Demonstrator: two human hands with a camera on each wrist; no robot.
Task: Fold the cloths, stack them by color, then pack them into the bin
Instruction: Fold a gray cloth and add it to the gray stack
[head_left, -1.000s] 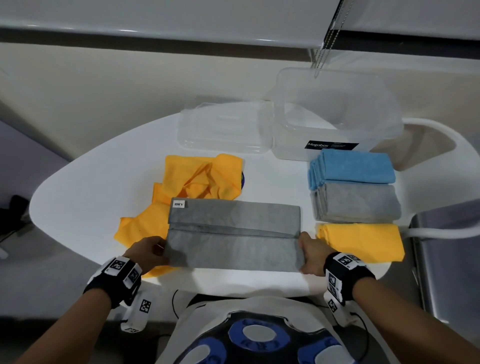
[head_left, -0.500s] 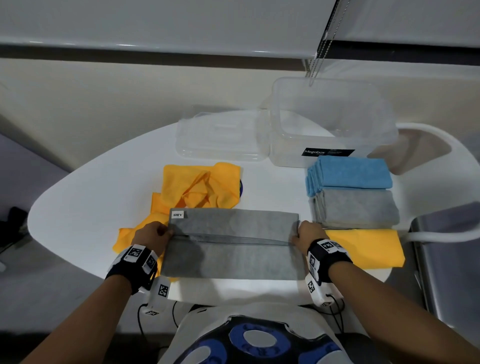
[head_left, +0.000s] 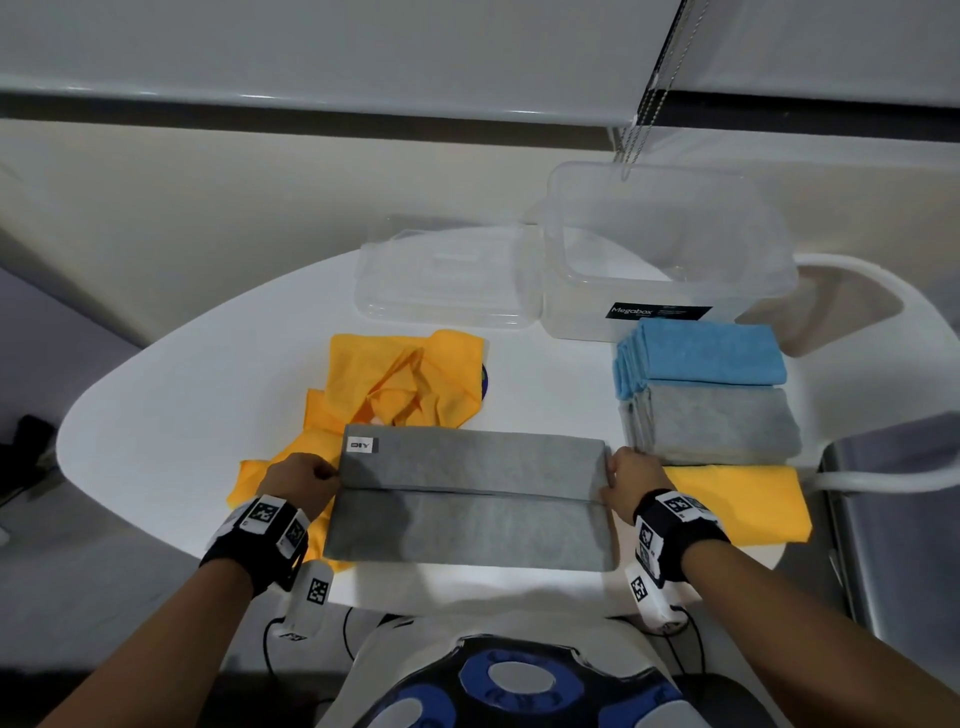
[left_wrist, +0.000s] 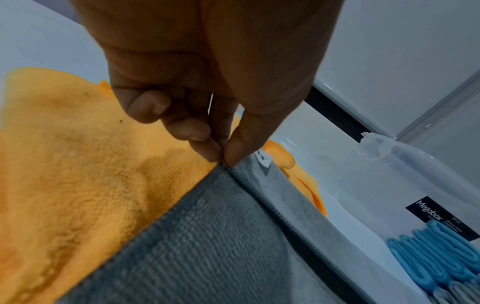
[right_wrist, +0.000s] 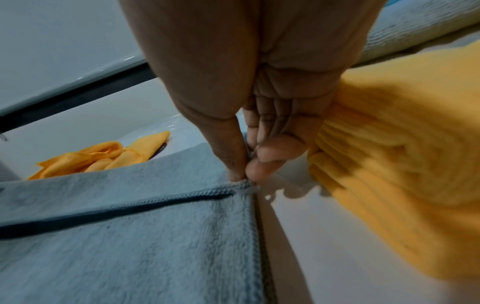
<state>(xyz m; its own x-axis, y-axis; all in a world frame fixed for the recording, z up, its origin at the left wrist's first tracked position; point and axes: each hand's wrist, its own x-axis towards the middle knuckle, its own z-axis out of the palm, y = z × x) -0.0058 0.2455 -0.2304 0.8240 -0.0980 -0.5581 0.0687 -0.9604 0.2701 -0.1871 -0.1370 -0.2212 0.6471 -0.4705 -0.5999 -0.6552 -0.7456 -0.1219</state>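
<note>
A grey cloth lies partly folded near the table's front edge, its far flap doubled toward me with a small white label at the left. My left hand pinches the flap's left corner between thumb and fingers. My right hand pinches the flap's right corner. Unfolded orange cloths lie crumpled behind and under the grey cloth's left end. At the right sit three folded stacks: blue, grey and orange.
A clear plastic bin with a black label stands at the back right of the white table. Its clear lid lies to the left of it. A grey metal surface is beside the table on the right.
Both hands moved from the cloth's near corners up to the edge of the folded flap at its middle and now pinch the flap's corners. The cloth lies about where it was.
</note>
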